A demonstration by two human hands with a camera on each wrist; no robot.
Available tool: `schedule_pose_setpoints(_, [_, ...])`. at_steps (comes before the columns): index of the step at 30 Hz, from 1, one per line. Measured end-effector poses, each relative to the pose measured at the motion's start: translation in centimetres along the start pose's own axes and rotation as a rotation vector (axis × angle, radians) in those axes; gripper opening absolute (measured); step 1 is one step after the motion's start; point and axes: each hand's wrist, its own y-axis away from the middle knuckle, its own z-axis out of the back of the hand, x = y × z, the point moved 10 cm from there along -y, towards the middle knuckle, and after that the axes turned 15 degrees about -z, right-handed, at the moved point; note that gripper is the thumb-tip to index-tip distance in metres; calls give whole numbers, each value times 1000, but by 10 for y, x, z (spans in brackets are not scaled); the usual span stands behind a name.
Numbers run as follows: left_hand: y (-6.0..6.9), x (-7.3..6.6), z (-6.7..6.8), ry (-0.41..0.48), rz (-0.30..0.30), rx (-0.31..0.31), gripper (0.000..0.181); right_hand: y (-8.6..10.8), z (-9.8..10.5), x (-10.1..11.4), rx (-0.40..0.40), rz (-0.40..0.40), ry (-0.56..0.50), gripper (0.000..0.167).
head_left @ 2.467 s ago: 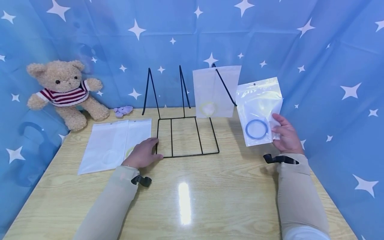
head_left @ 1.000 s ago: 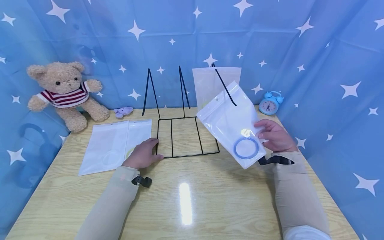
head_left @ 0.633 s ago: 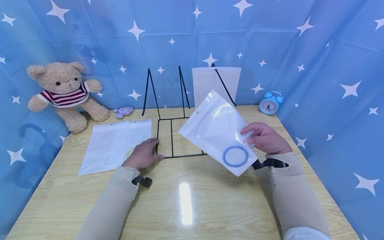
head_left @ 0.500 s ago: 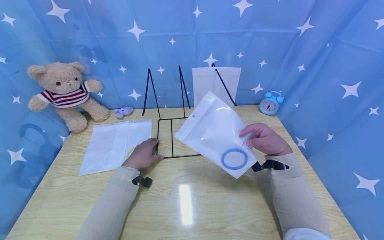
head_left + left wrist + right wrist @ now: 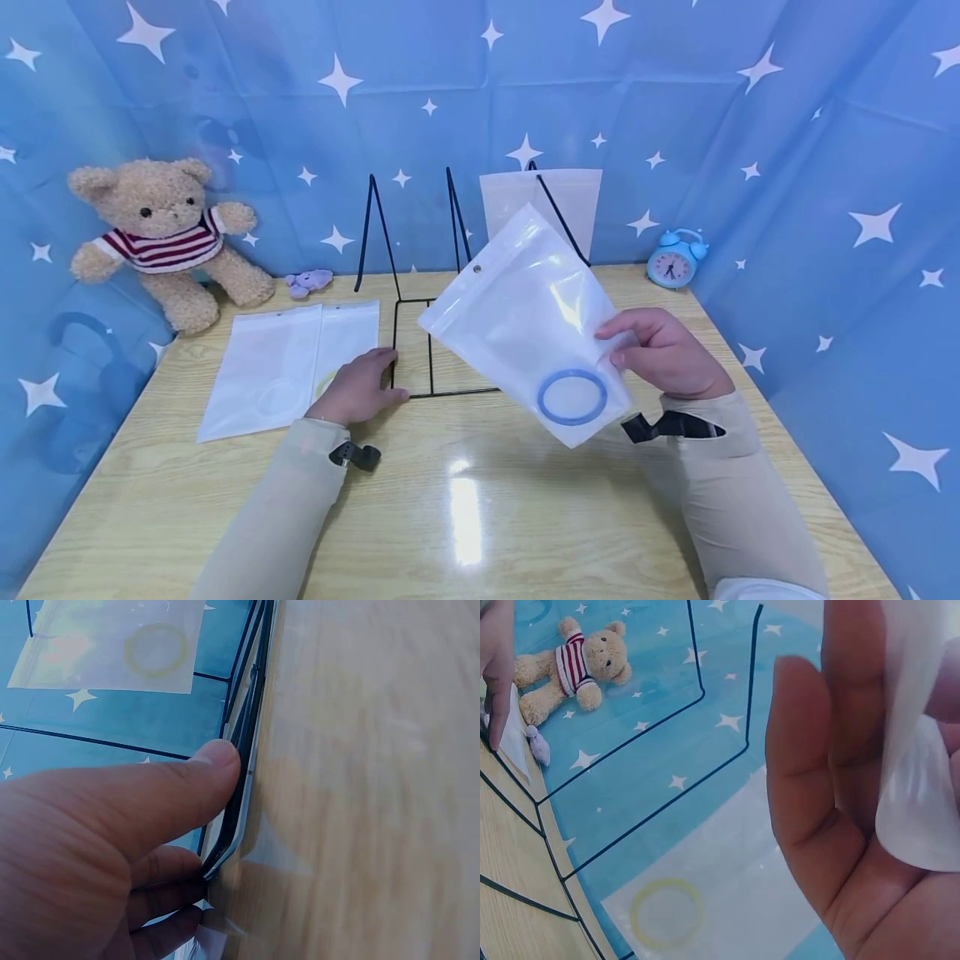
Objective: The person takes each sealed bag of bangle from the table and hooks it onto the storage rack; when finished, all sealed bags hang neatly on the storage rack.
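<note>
My right hand (image 5: 670,352) pinches the edge of a white zip bag (image 5: 517,308) between thumb and fingers. The bag is tilted, its holed top toward the upper left, and a blue ring (image 5: 572,397) shows near its bottom. It hangs in front of the right part of a black wire rack (image 5: 431,350). Another white bag (image 5: 504,196) hangs on the rack's right hook; a yellow ring (image 5: 666,913) shows in it in the right wrist view. My left hand (image 5: 360,387) grips the rack's front left corner, thumb on the wire in the left wrist view.
Two white bags (image 5: 258,358) lie on the table left of the rack, the right one partly behind my left hand. A teddy bear (image 5: 161,217) and a small purple toy (image 5: 308,282) are at the back left. A blue alarm clock (image 5: 672,265) stands at the back right.
My right hand has brought the blue-ring bag leftward from the right side and tilted it, uncovering the clock. My left hand has stayed on the rack's corner.
</note>
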Motion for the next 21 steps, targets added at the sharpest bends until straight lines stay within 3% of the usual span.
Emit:
schedule_pose_setpoints(11, [0,0,1,-10,-11,-11,78,-4,4,-10,-66,-56,70,57])
schedule_pose_setpoints(21, [1,-1,1,-9,-8,-6,78,-9,6,-23,-110,-180,138,47])
